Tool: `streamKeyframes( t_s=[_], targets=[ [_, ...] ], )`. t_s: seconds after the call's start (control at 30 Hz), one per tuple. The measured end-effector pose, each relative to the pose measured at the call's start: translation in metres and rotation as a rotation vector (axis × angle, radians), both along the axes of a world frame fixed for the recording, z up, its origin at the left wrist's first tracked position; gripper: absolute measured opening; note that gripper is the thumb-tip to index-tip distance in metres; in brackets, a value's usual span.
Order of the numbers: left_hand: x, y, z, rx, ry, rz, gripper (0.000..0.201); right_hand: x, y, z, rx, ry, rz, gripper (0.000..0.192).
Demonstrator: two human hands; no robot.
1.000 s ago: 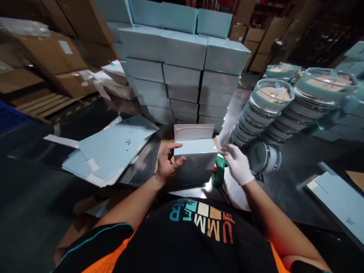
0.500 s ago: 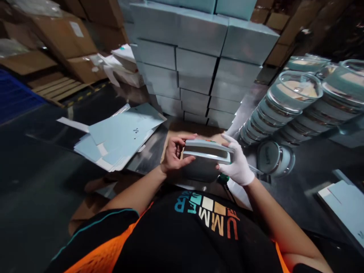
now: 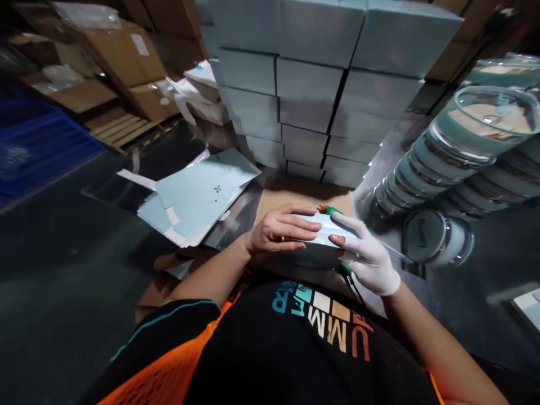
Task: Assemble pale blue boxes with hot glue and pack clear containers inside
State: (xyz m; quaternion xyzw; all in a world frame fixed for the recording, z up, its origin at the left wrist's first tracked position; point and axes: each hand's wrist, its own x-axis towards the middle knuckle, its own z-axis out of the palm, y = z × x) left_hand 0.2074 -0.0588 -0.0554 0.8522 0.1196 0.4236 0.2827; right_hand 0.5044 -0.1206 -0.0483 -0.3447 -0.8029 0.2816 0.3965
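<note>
Under both flat hands, left hand [image 3: 280, 229] and right hand [image 3: 367, 256], lies the pale-blue box [image 3: 327, 232].

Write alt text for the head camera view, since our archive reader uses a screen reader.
A person presses both hands, bare left hand and white-gloved right hand, onto a pale blue box on a steel table. Behind it stands a stack of matching boxes; flat box blanks lie left, stacked round lidded tins right.
</note>
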Motion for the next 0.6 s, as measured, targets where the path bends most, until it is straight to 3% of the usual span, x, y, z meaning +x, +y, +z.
streamKeyframes(
  t_s=[0.13,0.2,0.23,0.3,0.4,0.5,0.6],
  targets=[
    [0.001,-0.007,-0.005,0.122,-0.027,-0.016,0.031,-0.002,-0.006,-0.002,0.015,0.094,0.009,0.026],
    [0.003,-0.007,-0.019,0.131,-0.061,0.085,0.045,-0.002,-0.008,-0.002,-0.06,0.194,-0.059,0.023],
    [0.004,-0.006,-0.028,0.097,-0.122,0.165,0.065,-0.001,-0.008,-0.002,-0.12,0.262,-0.13,0.02],
    [0.007,-0.003,-0.048,-0.102,-0.253,0.273,0.115,0.003,-0.006,0.002,-0.239,0.414,-0.324,0.022],
    [0.015,-0.008,-0.07,-0.605,-0.211,0.156,0.144,0.008,-0.002,0.012,-0.282,0.61,-0.6,0.035],
    [0.029,-0.022,-0.068,-0.955,-0.238,0.035,0.139,0.007,-0.002,0.023,-0.177,0.72,-0.771,0.038],
    [0.042,-0.027,-0.039,-0.98,-0.342,0.138,0.105,0.008,-0.005,0.028,-0.203,0.766,-0.762,0.057]
  ],
)
